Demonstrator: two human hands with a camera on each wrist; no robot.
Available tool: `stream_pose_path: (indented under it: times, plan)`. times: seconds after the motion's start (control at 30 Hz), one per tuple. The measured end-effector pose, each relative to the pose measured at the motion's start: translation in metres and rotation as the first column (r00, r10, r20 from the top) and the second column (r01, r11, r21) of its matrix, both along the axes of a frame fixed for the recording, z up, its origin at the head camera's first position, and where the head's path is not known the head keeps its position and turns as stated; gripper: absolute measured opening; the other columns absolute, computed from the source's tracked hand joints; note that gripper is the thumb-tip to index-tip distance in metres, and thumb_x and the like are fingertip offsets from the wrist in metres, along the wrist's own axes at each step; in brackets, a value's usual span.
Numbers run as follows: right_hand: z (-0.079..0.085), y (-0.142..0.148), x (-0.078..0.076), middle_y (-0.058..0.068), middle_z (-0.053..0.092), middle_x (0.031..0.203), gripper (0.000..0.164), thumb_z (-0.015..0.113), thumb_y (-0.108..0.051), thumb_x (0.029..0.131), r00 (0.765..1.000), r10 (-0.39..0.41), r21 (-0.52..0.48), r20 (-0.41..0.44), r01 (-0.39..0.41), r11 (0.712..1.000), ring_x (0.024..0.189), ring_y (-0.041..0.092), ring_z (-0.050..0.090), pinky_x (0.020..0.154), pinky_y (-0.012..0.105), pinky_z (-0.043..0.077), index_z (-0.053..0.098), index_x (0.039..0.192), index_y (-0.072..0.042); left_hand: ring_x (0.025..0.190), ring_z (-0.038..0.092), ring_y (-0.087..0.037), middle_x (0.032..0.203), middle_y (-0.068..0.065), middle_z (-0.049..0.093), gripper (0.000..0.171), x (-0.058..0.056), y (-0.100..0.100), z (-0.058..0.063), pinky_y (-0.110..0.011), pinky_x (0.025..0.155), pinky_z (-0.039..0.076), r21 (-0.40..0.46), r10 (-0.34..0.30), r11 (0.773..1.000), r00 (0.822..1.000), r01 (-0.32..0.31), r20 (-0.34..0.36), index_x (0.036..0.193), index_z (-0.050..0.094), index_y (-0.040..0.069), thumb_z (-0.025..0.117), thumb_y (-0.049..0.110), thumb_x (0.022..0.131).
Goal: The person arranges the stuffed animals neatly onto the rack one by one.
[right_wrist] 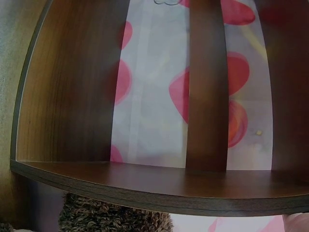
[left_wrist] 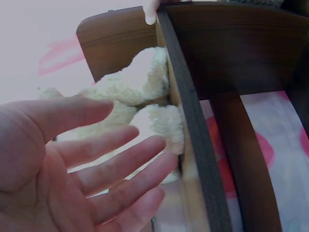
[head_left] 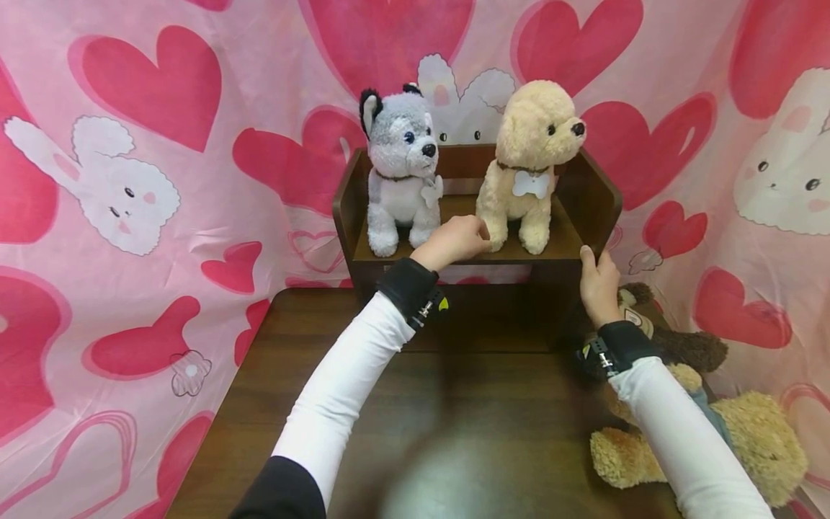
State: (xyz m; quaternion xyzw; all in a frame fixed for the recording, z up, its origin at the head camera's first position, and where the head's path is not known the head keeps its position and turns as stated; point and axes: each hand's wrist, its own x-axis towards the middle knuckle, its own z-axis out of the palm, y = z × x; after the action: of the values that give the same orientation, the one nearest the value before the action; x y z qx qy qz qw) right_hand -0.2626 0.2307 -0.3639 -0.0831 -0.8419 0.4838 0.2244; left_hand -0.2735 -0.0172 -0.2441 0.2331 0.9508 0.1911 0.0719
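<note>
On the upper board of a small dark wooden shelf sit a grey and white plush husky and a cream plush dog with a bone-shaped tag. My left hand is at the board's front edge, beside the cream dog's front paw. The left wrist view shows that hand palm up, fingers extended, with the dog's pale fur behind them. At the shelf's right front corner, my right hand grips the wood, thumb on the front edge; only a sliver of it shows in the right wrist view.
The shelf stands at the back of a brown wooden table. A tan teddy bear lies at the right under my right forearm, with a dark brown plush behind it. Pink heart-and-rabbit cloth hangs around the table.
</note>
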Motion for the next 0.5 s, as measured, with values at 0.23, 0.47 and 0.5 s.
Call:
stream_pose_path:
  times: [0.23,0.47,0.5]
  plan:
    - [0.0,-0.002,0.001,0.03,0.049,0.121,0.049,0.034,-0.034,0.095,0.999,-0.015,-0.005,-0.03,0.014,1.0,0.114,0.041,0.043,0.094,0.05,0.031,0.048,0.115,0.008,0.092,0.054,-0.015,0.102,-0.001,0.061,0.024,0.007,-0.003,0.001,-0.027,0.077,0.043,-0.066,-0.109,0.991,0.988,0.116,0.108,0.104,0.063,0.01,0.057,0.029,0.089]
    - [0.0,-0.002,0.001,0.031,0.049,0.12,0.048,0.034,-0.035,0.096,0.999,-0.015,-0.002,-0.042,0.015,1.0,0.113,0.041,0.044,0.092,0.05,0.032,0.048,0.113,0.008,0.106,0.051,-0.016,0.116,-0.003,0.057,0.034,0.01,-0.008,-0.008,-0.029,0.088,0.041,-0.197,-0.17,0.961,0.975,0.196,0.14,0.115,0.059,0.01,0.056,0.033,0.09]
    - [0.001,-0.002,0.001,0.031,0.049,0.12,0.048,0.034,-0.034,0.096,0.999,-0.015,-0.001,-0.041,0.015,1.0,0.113,0.041,0.044,0.092,0.05,0.032,0.049,0.113,0.008,0.106,0.051,-0.016,0.116,-0.003,0.057,0.035,0.01,-0.008,-0.009,-0.029,0.088,0.041,-0.21,-0.174,0.957,0.975,0.201,0.142,0.115,0.059,0.009,0.056,0.033,0.09]
